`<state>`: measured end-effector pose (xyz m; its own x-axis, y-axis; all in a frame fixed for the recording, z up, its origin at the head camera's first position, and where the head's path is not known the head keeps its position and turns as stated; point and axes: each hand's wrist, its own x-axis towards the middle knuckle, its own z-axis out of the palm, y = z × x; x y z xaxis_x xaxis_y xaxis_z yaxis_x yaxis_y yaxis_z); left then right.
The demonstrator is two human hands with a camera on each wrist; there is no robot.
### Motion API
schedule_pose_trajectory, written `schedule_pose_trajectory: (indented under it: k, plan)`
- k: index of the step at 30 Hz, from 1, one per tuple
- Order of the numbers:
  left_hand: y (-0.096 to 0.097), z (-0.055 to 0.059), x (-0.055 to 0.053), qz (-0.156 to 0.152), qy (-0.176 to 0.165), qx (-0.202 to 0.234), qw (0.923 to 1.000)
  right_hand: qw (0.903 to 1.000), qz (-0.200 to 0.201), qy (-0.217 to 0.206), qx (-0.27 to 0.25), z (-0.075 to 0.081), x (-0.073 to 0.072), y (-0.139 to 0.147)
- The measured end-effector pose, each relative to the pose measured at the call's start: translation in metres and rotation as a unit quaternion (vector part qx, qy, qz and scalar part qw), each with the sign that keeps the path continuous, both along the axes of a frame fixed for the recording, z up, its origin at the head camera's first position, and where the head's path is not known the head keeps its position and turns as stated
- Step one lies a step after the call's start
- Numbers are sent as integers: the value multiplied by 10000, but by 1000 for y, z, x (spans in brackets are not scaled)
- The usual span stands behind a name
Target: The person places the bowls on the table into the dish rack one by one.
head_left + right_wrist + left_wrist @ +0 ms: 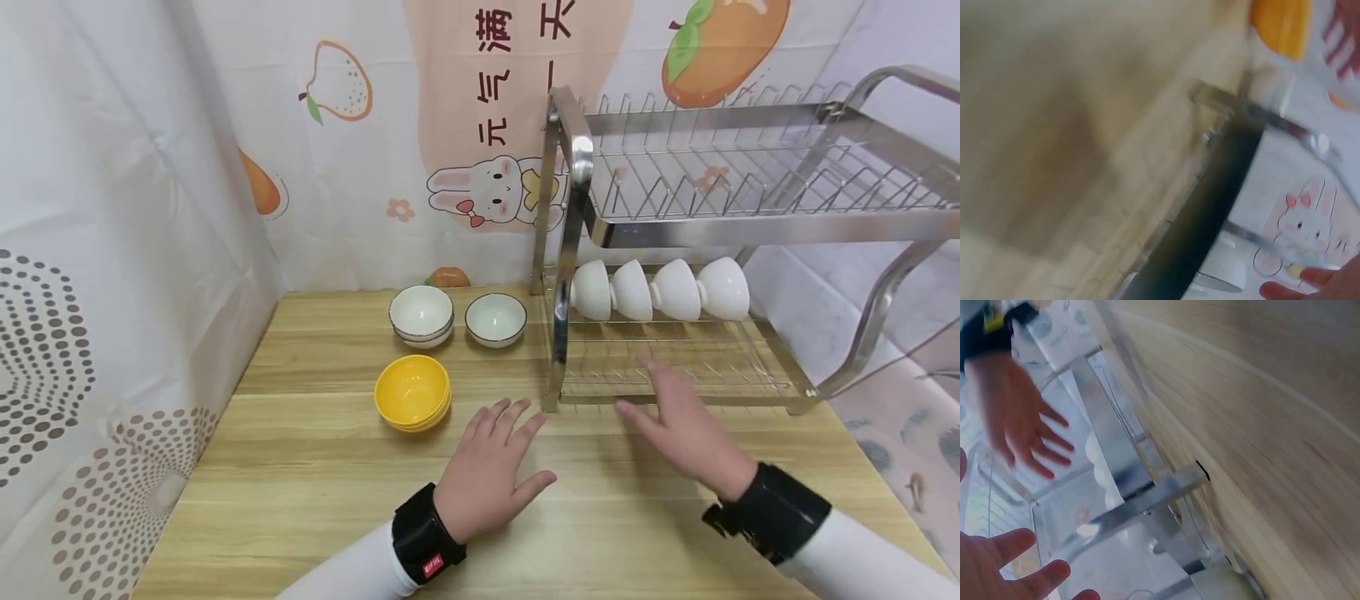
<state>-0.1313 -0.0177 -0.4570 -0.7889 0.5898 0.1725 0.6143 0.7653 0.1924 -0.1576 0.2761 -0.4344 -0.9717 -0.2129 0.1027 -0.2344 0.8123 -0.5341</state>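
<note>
My left hand hovers palm down above the table with spread fingers, holding nothing. Just beyond its fingertips, to the left, stands a stack of yellow bowls. Behind that are stacked white bowls with dark rims and a single dark-rimmed bowl. My right hand, empty with fingers extended, is at the front edge of the metal dish rack. Several white bowls stand on their sides in a row at the back of its lower tier. The left wrist view shows both hands apart from the rack.
The rack's upper tier carries wire dividers and overhangs the lower one. Its left upright stands between the dark-rimmed bowls and the lower tier. A printed curtain hangs behind the wooden table.
</note>
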Motion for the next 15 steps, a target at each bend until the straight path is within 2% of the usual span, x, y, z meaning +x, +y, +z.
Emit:
schedule_pose_trajectory:
  k: [4, 7, 10, 15]
  plan:
    - [-4, -2, 1, 226, 58, 38, 9997, 9933, 131, 828, 801, -19, 31, 1]
    - [-5, -3, 2, 332, 100, 24, 9994, 9838, 208, 1345, 1163, -28, 45, 2]
    - [-5, -6, 1, 424, 200, 47, 9989, 9791, 264, 1561, 1273, -32, 54, 2]
    - [-1, -14, -5, 664, 470, 258, 9963, 9784, 281, 1661, 1201, -33, 64, 4]
